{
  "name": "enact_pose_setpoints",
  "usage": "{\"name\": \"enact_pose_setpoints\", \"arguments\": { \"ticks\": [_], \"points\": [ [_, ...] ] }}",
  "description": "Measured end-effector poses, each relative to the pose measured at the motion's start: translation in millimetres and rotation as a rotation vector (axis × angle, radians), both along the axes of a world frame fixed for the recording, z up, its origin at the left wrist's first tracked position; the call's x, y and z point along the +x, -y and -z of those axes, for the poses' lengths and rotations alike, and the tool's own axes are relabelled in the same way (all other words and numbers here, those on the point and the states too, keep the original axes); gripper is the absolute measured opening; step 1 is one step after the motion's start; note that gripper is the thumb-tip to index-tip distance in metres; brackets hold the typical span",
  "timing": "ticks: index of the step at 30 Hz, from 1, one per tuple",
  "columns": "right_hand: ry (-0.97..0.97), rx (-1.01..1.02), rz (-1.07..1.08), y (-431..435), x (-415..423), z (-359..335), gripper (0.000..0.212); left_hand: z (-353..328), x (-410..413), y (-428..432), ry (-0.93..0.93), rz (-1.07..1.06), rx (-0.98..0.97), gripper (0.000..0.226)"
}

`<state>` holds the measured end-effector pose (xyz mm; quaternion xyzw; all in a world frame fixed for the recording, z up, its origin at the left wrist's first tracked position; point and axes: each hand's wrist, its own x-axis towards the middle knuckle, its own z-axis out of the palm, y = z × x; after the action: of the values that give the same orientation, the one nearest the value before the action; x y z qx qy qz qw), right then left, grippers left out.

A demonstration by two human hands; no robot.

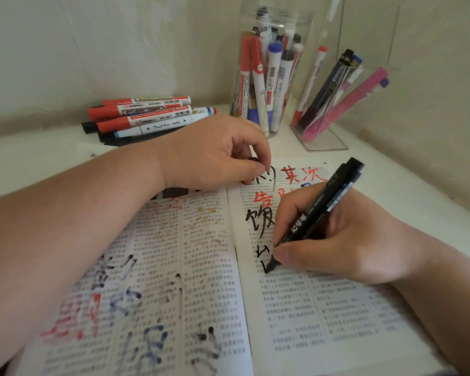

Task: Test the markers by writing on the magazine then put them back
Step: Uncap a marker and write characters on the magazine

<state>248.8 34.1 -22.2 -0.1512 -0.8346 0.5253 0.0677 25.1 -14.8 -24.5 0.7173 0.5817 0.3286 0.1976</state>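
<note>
Just right of the spine, at about five o'clock from the middle of my view, the tip of the black plastic marker (323, 204) touches the right-hand page of the open printed magazine (310, 308), at the foot of a black stroke. My right hand (345, 240) grasps the barrel in a writing grip, thumb and forefinger close above the tip, its heel on the page. My left hand (215, 156) lies at twelve o'clock on the magazine's top edge, fingers curled and pinching what I take for a small black cap (253, 159); most of it is hidden.

I judge the testing step is under way for this marker: the ink runs dark, and red, blue, gold and black trials cover both pages. The next move calls for lifting the tip, meeting it squarely with the cap, pressing it home, then putting the marker away. Where it belongs I cannot tell.

A loose heap of red, black and blue markers (147, 115) lies at eleven o'clock, a tall clear jar of markers (266, 77) stands at twelve, and a slanted clear acrylic pen holder (334, 109) at one. All rest on a white worktop (418, 199) in a corner of cream walls (92, 50).
</note>
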Motion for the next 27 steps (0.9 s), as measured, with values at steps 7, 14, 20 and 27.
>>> {"name": "enact_pose_setpoints", "arguments": {
  "ticks": [7, 14, 20, 27],
  "points": [
    [-0.055, 0.053, 0.105, -0.3, -3.0, 1.7, 0.006, 0.2, 1.4, 1.3, 0.025, -0.033, -0.02, 0.014],
    [-0.036, -0.005, 0.051, -2.0, -1.7, 0.0, 0.006, -4.8, 6.9, 3.0, 0.029, -0.1, -0.046, 0.038],
    [-0.027, 0.025, 0.028, -1.3, -2.3, -0.4, 0.005, -5.9, 5.1, 0.3, -0.086, -0.118, 0.001, 0.042],
    [-0.04, 0.132, 0.152, -3.9, -2.4, 0.1, 0.008, -4.3, 4.6, -0.7, 0.002, -0.121, -0.062, 0.031]
  ]
}}
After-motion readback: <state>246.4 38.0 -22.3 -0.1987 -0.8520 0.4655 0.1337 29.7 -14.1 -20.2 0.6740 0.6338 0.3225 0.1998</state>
